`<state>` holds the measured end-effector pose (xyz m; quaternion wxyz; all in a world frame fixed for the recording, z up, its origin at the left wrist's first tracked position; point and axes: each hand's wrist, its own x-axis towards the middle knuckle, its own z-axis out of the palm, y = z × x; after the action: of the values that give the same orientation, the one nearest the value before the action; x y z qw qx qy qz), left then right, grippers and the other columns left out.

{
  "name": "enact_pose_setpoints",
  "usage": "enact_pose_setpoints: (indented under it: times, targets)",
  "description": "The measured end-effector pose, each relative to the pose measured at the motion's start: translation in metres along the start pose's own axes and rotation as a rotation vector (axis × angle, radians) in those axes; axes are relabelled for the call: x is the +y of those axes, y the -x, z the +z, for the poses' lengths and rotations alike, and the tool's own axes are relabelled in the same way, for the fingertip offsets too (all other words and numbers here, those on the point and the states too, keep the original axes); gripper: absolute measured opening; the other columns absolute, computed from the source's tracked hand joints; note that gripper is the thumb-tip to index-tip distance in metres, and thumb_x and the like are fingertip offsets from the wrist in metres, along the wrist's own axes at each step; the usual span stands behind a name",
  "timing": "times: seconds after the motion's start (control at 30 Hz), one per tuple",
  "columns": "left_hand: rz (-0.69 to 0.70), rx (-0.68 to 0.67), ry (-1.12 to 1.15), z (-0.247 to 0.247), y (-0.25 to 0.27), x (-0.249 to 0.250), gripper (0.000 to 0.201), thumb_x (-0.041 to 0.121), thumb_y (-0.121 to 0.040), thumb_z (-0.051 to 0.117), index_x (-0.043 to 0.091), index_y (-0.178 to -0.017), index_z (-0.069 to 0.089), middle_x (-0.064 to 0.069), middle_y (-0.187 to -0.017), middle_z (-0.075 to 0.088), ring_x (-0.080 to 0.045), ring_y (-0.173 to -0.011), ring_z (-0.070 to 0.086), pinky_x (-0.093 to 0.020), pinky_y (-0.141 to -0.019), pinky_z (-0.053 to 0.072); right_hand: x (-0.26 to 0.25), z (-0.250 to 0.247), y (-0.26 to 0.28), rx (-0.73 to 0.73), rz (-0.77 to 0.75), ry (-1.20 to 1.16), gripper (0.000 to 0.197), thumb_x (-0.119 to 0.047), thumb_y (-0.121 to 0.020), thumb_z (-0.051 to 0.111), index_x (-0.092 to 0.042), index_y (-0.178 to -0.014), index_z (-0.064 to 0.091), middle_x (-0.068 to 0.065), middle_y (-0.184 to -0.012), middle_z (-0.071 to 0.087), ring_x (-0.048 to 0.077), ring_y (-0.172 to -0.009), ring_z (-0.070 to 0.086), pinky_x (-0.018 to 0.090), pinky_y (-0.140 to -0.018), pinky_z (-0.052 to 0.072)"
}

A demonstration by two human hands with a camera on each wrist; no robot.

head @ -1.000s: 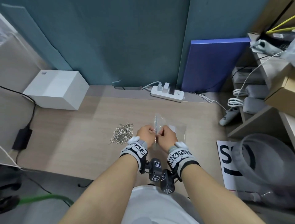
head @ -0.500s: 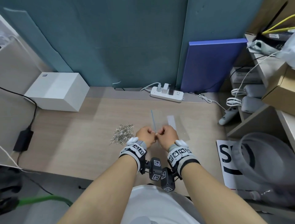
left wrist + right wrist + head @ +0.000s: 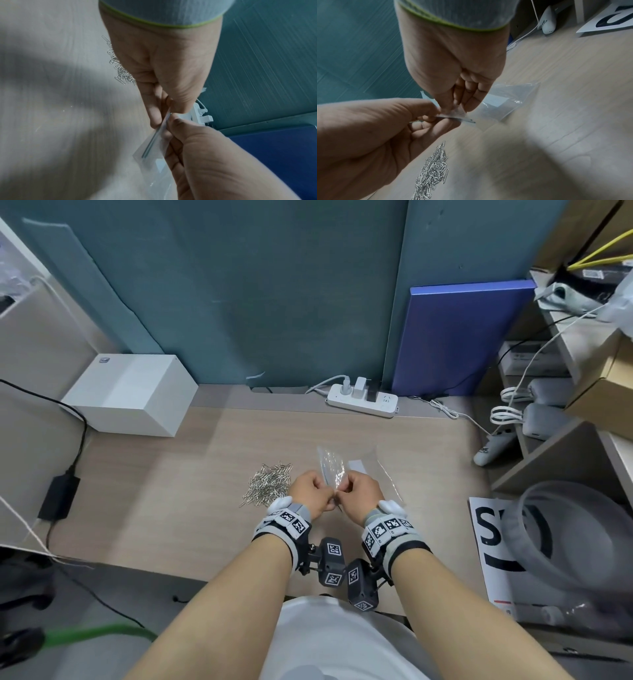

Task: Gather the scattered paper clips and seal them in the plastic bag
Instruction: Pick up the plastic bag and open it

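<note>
Both hands meet at the mouth of the plastic bag (image 3: 331, 470). The left hand (image 3: 310, 494) pinches one lip of the opening between thumb and curled fingers (image 3: 155, 115), and the right hand (image 3: 363, 494) pinches the opposite lip the same way, the knuckles of the two almost touching. In the wrist views the zip strip runs as a thin dark line between the two grips, so the hands look to be working the mouth apart. The bag is lifted off the desk (image 3: 171, 508) at the near end and trails away to the far right, its body clear and crinkled with a pale label patch.

The paper clips (image 3: 267, 484) lie in one loose heap on the desk just left of the left hand, apart from the bag. By that showing, nothing has gone in: opening the bag is the step in hand, and filling and sealing are both left.

Whether the mouth is already open cannot be told; the fingertips cover it and the film is nearly invisible against the wood. The left wrist view shows only the edge of the heap behind the hand.
</note>
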<state>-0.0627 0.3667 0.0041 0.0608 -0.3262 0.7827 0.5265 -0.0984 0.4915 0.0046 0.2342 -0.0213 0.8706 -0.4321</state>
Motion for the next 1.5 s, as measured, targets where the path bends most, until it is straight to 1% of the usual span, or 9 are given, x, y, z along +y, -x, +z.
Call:
enact_pose_setpoints:
  times: [0.27, 0.43, 0.57, 0.7, 0.83, 1.03, 1.2, 1.33, 1.5]
  targets:
    - [0.072, 0.03, -0.105, -0.008, 0.004, -0.006, 0.034, -0.005, -0.085, 0.067, 0.015, -0.068, 0.044, -0.011, -0.068, 0.064, -0.02, -0.065, 0.077, -0.029, -0.059, 0.062, -0.001, 0.002, 0.007, 0.013, 0.027, 0.017, 0.023, -0.015, -0.086, 0.068, -0.022, -0.074, 0.05, -0.001, -0.077, 0.064, 0.02, -0.069, 0.057, 0.037, -0.072, 0.053]
    - [0.079, 0.044, -0.095, -0.009, 0.0, -0.006, 0.033, -0.005, -0.085, 0.065, 0.015, -0.067, 0.045, -0.006, -0.061, 0.062, -0.019, -0.064, 0.076, -0.044, -0.07, 0.065, -0.005, 0.002, 0.006, 0.035, 0.023, 0.012, 0.022, -0.016, -0.089, 0.065, -0.022, -0.076, 0.048, 0.0, -0.078, 0.063, 0.023, -0.072, 0.057, 0.041, -0.074, 0.053]
    - [0.09, 0.046, -0.108, -0.01, 0.001, -0.004, 0.033, -0.004, -0.084, 0.065, 0.016, -0.068, 0.045, -0.004, -0.059, 0.062, -0.019, -0.064, 0.076, -0.039, -0.067, 0.063, -0.007, 0.004, 0.008, 0.055, 0.007, 0.065, 0.021, -0.014, -0.094, 0.06, -0.021, -0.081, 0.046, 0.003, -0.081, 0.063, 0.026, -0.073, 0.056, 0.038, -0.069, 0.049]
    - [0.071, 0.023, -0.01, -0.014, 0.0, -0.006, 0.034, -0.007, -0.089, 0.062, 0.015, -0.071, 0.043, -0.012, -0.068, 0.061, -0.022, -0.069, 0.078, -0.031, -0.06, 0.058, -0.008, -0.013, 0.009, 0.127, 0.022, 0.015, 0.009, -0.005, -0.099, 0.049, -0.012, -0.094, 0.046, -0.002, -0.076, 0.053, 0.014, -0.064, 0.049, 0.017, -0.048, 0.033]
    - [0.182, 0.018, -0.134, -0.014, 0.003, -0.005, 0.033, -0.007, -0.092, 0.055, 0.02, -0.082, 0.04, -0.006, -0.076, 0.056, -0.024, -0.068, 0.076, -0.023, -0.046, 0.049, -0.003, -0.014, 0.001, 0.109, -0.046, -0.048, 0.019, 0.003, -0.09, 0.042, -0.016, -0.093, 0.043, 0.001, -0.076, 0.054, 0.02, -0.063, 0.044, 0.031, -0.056, 0.037]
    - [0.419, 0.043, -0.576, -0.015, 0.004, 0.005, 0.037, 0.0, -0.084, 0.055, 0.034, -0.094, 0.045, 0.001, -0.126, 0.038, -0.022, -0.09, 0.058, -0.032, -0.074, 0.052, -0.003, -0.011, -0.004, -0.066, -0.171, -0.024, 0.031, 0.014, -0.066, 0.038, -0.015, -0.071, 0.05, -0.002, -0.07, 0.054, 0.02, -0.064, 0.044, 0.031, -0.059, 0.04]
    - [0.543, 0.049, -0.664, -0.014, -0.002, 0.008, 0.033, 0.0, -0.083, 0.058, 0.032, -0.093, 0.057, 0.001, -0.157, 0.023, -0.027, -0.136, 0.048, -0.042, -0.1, 0.049, -0.004, -0.014, -0.01, -0.072, -0.122, 0.017, 0.04, 0.012, -0.084, 0.043, -0.019, -0.074, 0.066, 0.002, -0.081, 0.066, 0.019, -0.067, 0.057, 0.03, -0.065, 0.049]
    - [0.522, 0.13, -0.763, -0.015, -0.003, 0.015, 0.009, 0.031, -0.092, 0.067, 0.033, -0.098, 0.073, 0.005, -0.168, 0.016, -0.028, -0.137, 0.041, -0.038, -0.109, 0.037, -0.006, -0.018, -0.011, -0.024, -0.102, -0.035, 0.036, 0.004, -0.088, 0.042, -0.014, -0.074, 0.07, -0.007, -0.069, 0.062, 0.013, -0.054, 0.049, 0.025, -0.054, 0.039]
    - [0.562, 0.036, -0.959, -0.016, -0.012, 0.024, 0.022, 0.04, -0.093, 0.066, 0.023, -0.091, 0.08, 0.003, -0.169, 0.018, -0.023, -0.152, 0.021, -0.037, -0.119, 0.017, -0.009, -0.022, -0.015, 0.015, -0.11, -0.059, 0.024, -0.008, -0.085, 0.055, -0.009, -0.067, 0.07, -0.005, -0.064, 0.069, 0.011, -0.053, 0.053, 0.031, -0.053, 0.049]
